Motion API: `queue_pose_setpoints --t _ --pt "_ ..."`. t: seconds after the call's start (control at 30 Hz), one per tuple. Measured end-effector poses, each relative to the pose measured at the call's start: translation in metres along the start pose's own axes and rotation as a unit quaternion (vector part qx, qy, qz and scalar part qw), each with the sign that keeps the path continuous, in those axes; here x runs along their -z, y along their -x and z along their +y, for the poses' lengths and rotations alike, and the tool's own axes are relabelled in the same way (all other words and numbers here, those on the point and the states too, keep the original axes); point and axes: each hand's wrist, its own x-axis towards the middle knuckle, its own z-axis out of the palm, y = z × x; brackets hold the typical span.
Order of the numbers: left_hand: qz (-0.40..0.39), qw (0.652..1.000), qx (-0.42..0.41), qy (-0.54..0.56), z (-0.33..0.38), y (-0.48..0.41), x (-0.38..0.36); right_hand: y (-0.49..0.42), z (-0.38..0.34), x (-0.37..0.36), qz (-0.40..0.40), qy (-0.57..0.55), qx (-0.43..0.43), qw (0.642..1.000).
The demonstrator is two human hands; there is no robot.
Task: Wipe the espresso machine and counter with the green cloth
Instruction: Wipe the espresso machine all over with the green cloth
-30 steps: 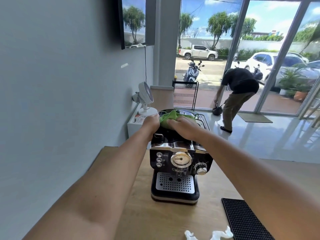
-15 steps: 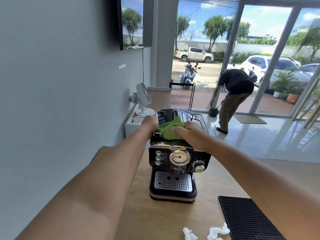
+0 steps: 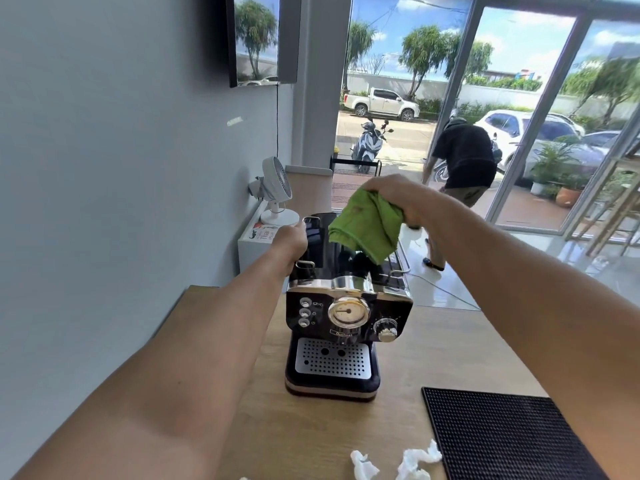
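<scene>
The green cloth (image 3: 366, 226) hangs bunched in the air above the top of the espresso machine (image 3: 348, 327), its lower corner dangling close over the dark top plate without clearly touching it; the right hand (image 3: 398, 197) has its fingers curled tight around the cloth's upper right part, knuckles up. The left hand (image 3: 292, 241) rests against the far left edge of the machine's top, beside a small chrome rail; whether its fingers are wrapped round anything cannot be told, since they are hidden behind the hand itself. The machine stands upright on the wooden desk (image 3: 311, 434), front facing the camera, with three round buttons on the left of its panel, a pressure gauge (image 3: 348, 311) in the middle, a chrome knob (image 3: 387, 332) at the right and a perforated drip tray (image 3: 333, 360) below. Near on the desk lie crumpled white tissues (image 3: 414, 462), just left of a black rubber bar mat (image 3: 512, 441) at the near right. Beyond the machine, at the far left against the grey wall, a small white fan (image 3: 275, 192) sits on a white cabinet (image 3: 254, 244). Farther off, a person in a black shirt (image 3: 464, 161) bends over by the glass doors; parked cars and a scooter (image 3: 369, 145) show outside.
</scene>
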Motion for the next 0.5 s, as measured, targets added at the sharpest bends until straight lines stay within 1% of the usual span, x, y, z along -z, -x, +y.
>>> queue_pose_setpoints --t 0.07,0.1,0.17,0.27,0.3,0.4,0.5 --pt "-0.01 1.0 0.005 0.003 0.0 -0.001 0.0 -0.02 0.011 -0.014 0.033 0.139 0.045 0.989" --pt "-0.018 1.0 0.008 0.007 0.0 -0.001 0.001 -0.027 0.017 -0.02 0.035 0.18 0.051 0.982" --pt "-0.032 0.999 0.01 0.024 0.001 -0.001 0.002 -0.038 0.032 -0.036 0.014 0.24 0.04 0.97" --pt "-0.031 0.999 0.018 0.038 0.0 -0.004 0.002 -0.03 0.049 -0.06 -0.055 0.356 0.055 0.931" --pt "-0.027 0.999 0.02 0.037 0.0 -0.003 0.002 -0.024 0.052 -0.064 -0.063 0.37 0.062 0.925" --pt "-0.015 0.999 0.016 0.027 0.005 0.004 0.002 -0.005 0.057 -0.064 -0.074 0.361 0.089 0.925" --pt "-0.004 1.0 0.016 0.019 0.005 0.005 0.0 0.025 0.06 -0.065 -0.093 0.381 0.119 0.912"
